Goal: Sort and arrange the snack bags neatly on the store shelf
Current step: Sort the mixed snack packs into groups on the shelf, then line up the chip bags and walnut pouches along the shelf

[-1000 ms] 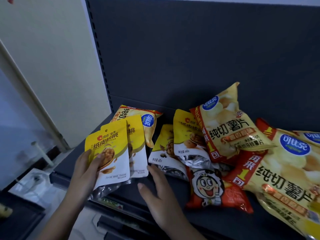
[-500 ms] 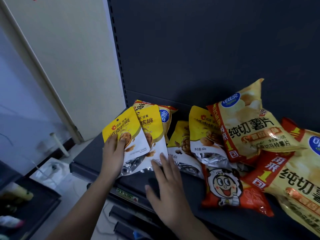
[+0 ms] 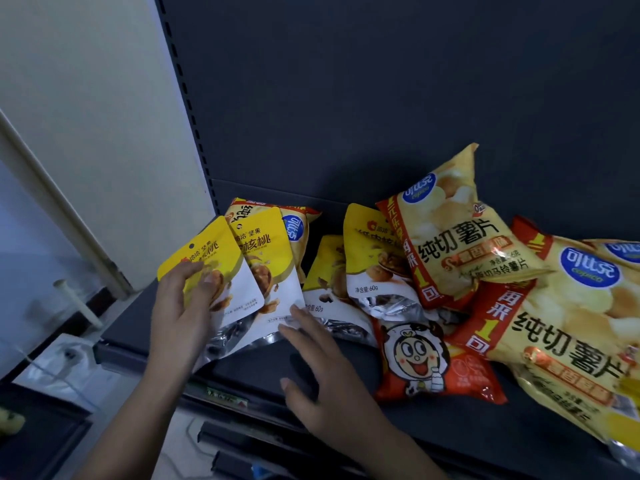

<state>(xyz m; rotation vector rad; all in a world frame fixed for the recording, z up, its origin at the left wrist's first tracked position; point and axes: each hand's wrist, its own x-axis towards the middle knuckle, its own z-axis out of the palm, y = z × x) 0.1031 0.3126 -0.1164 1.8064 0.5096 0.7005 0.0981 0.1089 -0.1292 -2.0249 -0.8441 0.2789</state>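
A yellow-and-white foil walnut pouch (image 3: 228,289) stands tilted at the left end of the shelf. The left hand (image 3: 183,310) grips it, with digits curled over its printed face; how the remaining fingers lie behind it cannot be told. Overlapping just behind it is a second yellow-and-white walnut pouch (image 3: 273,271), which leans on a small yellow chip bag (image 3: 299,226) at the back. The right hand (image 3: 325,368) is spread flat and holds nothing; its straight fingertips (image 3: 294,311) touch that second pouch's lower corner.

Further right, two more walnut pouches (image 3: 370,261) lie slumped, partly under a large yellow potato-chip bag (image 3: 460,237). A red cartoon-face bag (image 3: 426,362) lies in front, and another large chip bag (image 3: 571,327) sits at the far right, all on the dark grey metal shelf (image 3: 346,431).

The likely trouble is at the silver bases, which look crumpled rather than seated. If released, the pouches may slide forward over the shelf's front lip. The second pouch is steadied only by fingertips. Pulling the buried pouches out could also topple the chip bag that leans on them.
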